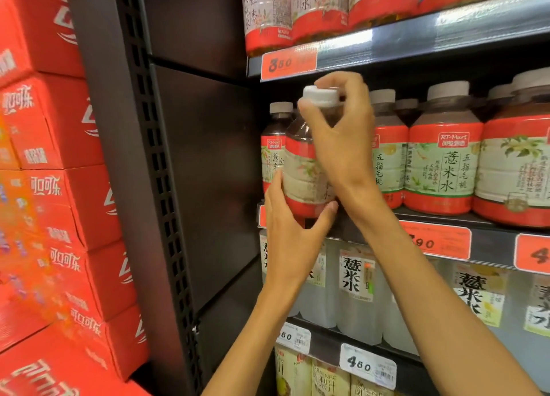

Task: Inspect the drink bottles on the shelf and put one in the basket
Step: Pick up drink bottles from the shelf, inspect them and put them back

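A dark drink bottle (300,169) with a white cap and a red-and-cream label stands tilted at the left end of the middle shelf (488,241). My right hand (339,127) grips it around the neck, just under the cap. My left hand (288,220) cups its red base from below, fingers curled round it. More bottles of the same kind (443,163) stand in a row to the right, and another one (272,151) stands behind the held bottle. No basket is in view.
A dark perforated shelf upright (157,172) runs down the middle. Stacked red cola cartons (59,193) fill the left. Red-labelled bottles (297,8) line the shelf above, clear bottles (357,294) the shelf below, and juice cartons (327,377) the lowest. Orange price tags (288,63) sit on the shelf edges.
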A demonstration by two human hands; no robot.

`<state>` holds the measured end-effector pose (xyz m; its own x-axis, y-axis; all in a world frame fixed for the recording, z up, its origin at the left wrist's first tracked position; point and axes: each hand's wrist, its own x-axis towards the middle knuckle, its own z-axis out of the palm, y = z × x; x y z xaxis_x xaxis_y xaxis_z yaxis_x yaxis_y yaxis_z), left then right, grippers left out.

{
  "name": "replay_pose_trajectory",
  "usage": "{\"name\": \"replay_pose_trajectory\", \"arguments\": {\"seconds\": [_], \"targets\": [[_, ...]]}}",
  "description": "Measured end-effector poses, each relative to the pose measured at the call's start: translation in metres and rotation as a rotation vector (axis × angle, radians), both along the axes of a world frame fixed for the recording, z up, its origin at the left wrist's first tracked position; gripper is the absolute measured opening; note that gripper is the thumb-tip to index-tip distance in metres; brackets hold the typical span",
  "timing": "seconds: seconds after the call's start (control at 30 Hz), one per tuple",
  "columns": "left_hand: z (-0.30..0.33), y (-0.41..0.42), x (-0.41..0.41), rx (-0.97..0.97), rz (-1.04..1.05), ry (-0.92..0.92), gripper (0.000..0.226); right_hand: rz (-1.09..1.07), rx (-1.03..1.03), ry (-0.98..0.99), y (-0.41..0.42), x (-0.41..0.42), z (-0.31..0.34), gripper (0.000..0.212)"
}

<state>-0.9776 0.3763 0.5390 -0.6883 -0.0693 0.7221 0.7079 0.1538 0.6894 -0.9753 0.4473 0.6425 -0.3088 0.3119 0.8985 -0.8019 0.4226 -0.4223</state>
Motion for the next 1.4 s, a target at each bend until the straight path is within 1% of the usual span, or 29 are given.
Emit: {"name": "replay_pose_trajectory", "arguments": {"seconds": [0.07, 0.13, 0.2, 0.23, 0.27, 0.33, 0.37, 0.43, 0.5, 0.57, 0.63, 0.7, 0.73, 0.8, 0.87, 0.9, 0.97, 1.03, 1.1, 1.17, 1.23, 1.27, 1.33, 1.4], "targets": [[0.000, -0.008, 0.008, 0.002, -0.005, 0.027, 0.092, 0.160, -0.101, -0.048, 0.006, 0.013, 0.000, 0.021], [-0.004, -0.017, 0.017, -0.019, -0.023, 0.022, 0.097, 0.267, -0.121, -0.103, 0.010, 0.023, -0.002, 0.022], [-0.007, -0.025, 0.029, -0.071, -0.057, -0.037, 0.103, 0.398, -0.145, -0.179, 0.013, 0.031, -0.008, 0.023], [-0.009, -0.028, 0.034, -0.104, -0.058, -0.069, 0.101, 0.457, -0.170, -0.221, 0.013, 0.033, -0.012, 0.023], [-0.011, -0.030, 0.038, -0.124, -0.061, -0.099, 0.094, 0.485, -0.193, -0.260, 0.014, 0.035, -0.017, 0.024], [-0.019, -0.031, 0.046, -0.110, -0.101, -0.174, 0.069, 0.468, -0.210, -0.346, 0.016, 0.036, -0.028, 0.030], [-0.025, -0.032, 0.050, -0.084, -0.141, -0.221, 0.061, 0.468, -0.205, -0.403, 0.018, 0.036, -0.034, 0.033], [-0.039, -0.035, 0.060, -0.026, -0.264, -0.328, 0.053, 0.539, -0.188, -0.545, 0.024, 0.034, -0.047, 0.038], [-0.049, -0.038, 0.071, -0.001, -0.431, -0.435, 0.056, 0.696, -0.177, -0.678, 0.032, 0.032, -0.057, 0.034], [-0.057, -0.039, 0.080, 0.058, -0.586, -0.529, 0.060, 0.850, -0.141, -0.767, 0.037, 0.032, -0.066, 0.034], [-0.062, -0.037, 0.089, 0.162, -0.718, -0.625, 0.069, 0.978, -0.119, -0.829, 0.040, 0.034, -0.073, 0.033], [-0.067, -0.035, 0.095, 0.217, -0.794, -0.678, 0.082, 1.080, -0.158, -0.839, 0.041, 0.035, -0.081, 0.026], [-0.069, -0.034, 0.098, 0.237, -0.808, -0.684, 0.086, 1.101, -0.187, -0.828, 0.041, 0.036, -0.083, 0.022], [-0.075, -0.035, 0.102, 0.308, -0.825, -0.703, 0.091, 1.072, -0.207, -0.816, 0.040, 0.037, -0.085, 0.017], [-0.079, -0.035, 0.107, 0.343, -0.842, -0.676, 0.087, 1.007, -0.181, -0.809, 0.041, 0.040, -0.084, 0.012], [-0.080, -0.035, 0.109, 0.313, -0.808, -0.639, 0.082, 0.976, -0.170, -0.793, 0.041, 0.041, -0.083, 0.011], [-0.080, -0.036, 0.111, 0.209, -0.610, -0.542, 0.072, 0.889, -0.159, -0.741, 0.041, 0.044, -0.082, 0.010], [-0.078, -0.034, 0.111, 0.108, -0.426, -0.468, 0.075, 0.761, -0.162, -0.712, 0.037, 0.046, -0.084, 0.012], [-0.079, -0.028, 0.110, -0.014, -0.297, -0.449, 0.083, 0.693, -0.188, -0.733, 0.032, 0.046, -0.087, 0.014], [-0.084, -0.023, 0.111, -0.050, -0.228, -0.459, 0.078, 0.684, -0.211, -0.767, 0.030, 0.047, -0.090, 0.015], [-0.087, -0.025, 0.112, -0.005, -0.248, -0.473, 0.069, 0.702, -0.200, -0.802, 0.033, 0.047, -0.093, 0.018], [-0.088, -0.027, 0.112, 0.033, -0.293, -0.495, 0.066, 0.717, -0.187, -0.815, 0.035, 0.048, -0.094, 0.022], [-0.087, -0.033, 0.115, 0.115, -0.478, -0.558, 0.064, 0.783, -0.174, -0.830, 0.039, 0.049, -0.099, 0.027], [-0.087, -0.036, 0.119, 0.219, -0.684, -0.621, 0.066, 0.914, -0.218, -0.856, 0.041, 0.051, -0.103, 0.027]]}}
